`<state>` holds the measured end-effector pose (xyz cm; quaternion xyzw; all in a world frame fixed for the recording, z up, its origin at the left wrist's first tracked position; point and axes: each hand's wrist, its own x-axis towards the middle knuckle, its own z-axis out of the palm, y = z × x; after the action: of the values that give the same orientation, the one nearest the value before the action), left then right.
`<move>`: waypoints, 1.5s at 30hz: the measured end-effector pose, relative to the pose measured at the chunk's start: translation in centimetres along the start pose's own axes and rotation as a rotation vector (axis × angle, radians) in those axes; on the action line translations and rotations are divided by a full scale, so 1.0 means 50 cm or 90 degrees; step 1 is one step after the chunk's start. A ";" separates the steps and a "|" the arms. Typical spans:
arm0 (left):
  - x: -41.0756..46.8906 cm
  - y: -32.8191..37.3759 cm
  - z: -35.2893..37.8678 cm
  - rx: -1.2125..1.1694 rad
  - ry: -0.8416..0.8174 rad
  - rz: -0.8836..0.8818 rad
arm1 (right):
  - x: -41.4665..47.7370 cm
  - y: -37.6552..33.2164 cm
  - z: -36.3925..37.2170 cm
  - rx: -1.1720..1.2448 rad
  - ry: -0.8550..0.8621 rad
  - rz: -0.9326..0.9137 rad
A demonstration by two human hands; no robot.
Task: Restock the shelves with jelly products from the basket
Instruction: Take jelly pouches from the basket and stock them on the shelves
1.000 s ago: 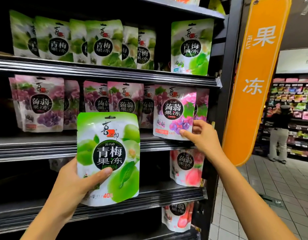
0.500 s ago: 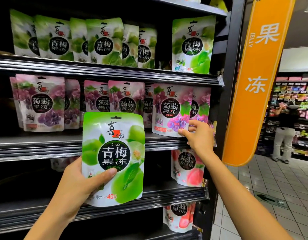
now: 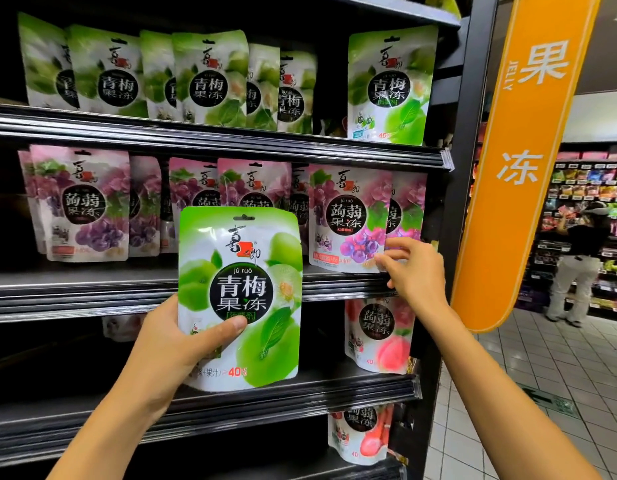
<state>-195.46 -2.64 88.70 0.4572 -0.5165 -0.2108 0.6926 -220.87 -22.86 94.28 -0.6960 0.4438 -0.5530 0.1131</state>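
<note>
Green jelly pouch (image 3: 239,289) sits centre frame, front outward, clamped in the left grip (image 3: 175,341), likely bound for the green row (image 3: 210,77) at upper left. The right grip (image 3: 412,268), loosely spread apart, touches a purple pouch (image 3: 348,220) on the middle shelf (image 3: 92,289), seemingly straightening it.

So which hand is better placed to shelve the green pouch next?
Left, probably. The left hand grips the green pouch, while the right hand touches a purple pouch on the middle shelf. Matching green pouches stand on the shelf above.
</note>
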 end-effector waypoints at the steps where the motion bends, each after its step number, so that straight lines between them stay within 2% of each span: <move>1: 0.006 0.005 0.004 -0.005 -0.007 0.002 | -0.004 -0.008 -0.009 -0.002 0.037 -0.013; 3: 0.019 0.021 0.014 -0.018 -0.019 0.012 | -0.017 -0.035 -0.027 0.030 0.109 -0.048; 4: 0.026 0.032 0.022 -0.023 -0.027 0.016 | -0.023 -0.054 -0.035 0.091 0.105 -0.053; 5: 0.035 0.042 0.030 -0.026 -0.036 0.021 | -0.032 -0.075 -0.043 0.179 0.054 -0.042; 7: 0.054 0.066 0.050 -0.036 -0.051 0.033 | -0.054 -0.126 -0.053 0.366 -0.155 0.003; 9: 0.072 0.092 0.072 -0.057 -0.062 0.044 | -0.076 -0.165 -0.057 0.422 -0.321 0.019; 10: 0.081 0.105 0.084 -0.065 -0.064 0.051 | -0.088 -0.179 -0.057 0.424 -0.348 0.002; 12: 0.102 0.131 0.104 -0.064 -0.072 0.066 | -0.102 -0.203 -0.063 0.447 -0.322 -0.040; 15: 0.135 0.174 0.133 -0.047 -0.094 0.072 | -0.085 -0.224 -0.087 0.446 -0.212 -0.061; 18: 0.173 0.229 0.157 -0.008 -0.021 0.097 | -0.028 -0.250 -0.118 0.495 -0.140 -0.040; 21: 0.201 0.274 0.166 0.148 0.071 0.267 | 0.046 -0.287 -0.144 0.505 -0.066 0.000; 24: 0.217 0.293 0.181 0.352 0.019 0.439 | 0.122 -0.324 -0.153 0.485 -0.038 0.013; 26: 0.232 0.301 0.200 0.471 0.005 0.491 | 0.160 -0.346 -0.147 0.465 -0.035 0.006; 30: 0.265 0.313 0.238 0.643 -0.005 0.496 | 0.207 -0.374 -0.119 0.430 -0.008 -0.005; 37: 0.299 0.292 0.264 0.727 -0.039 0.413 | 0.252 -0.367 -0.090 0.277 0.089 -0.043; 45: 0.319 0.265 0.271 0.895 -0.082 0.409 | 0.254 -0.321 -0.088 0.294 0.061 -0.063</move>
<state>-204.15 -13.94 108.99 0.6039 -0.6753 0.3518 0.2357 -216.86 -21.51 114.76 -0.6456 0.2762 -0.6768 0.2210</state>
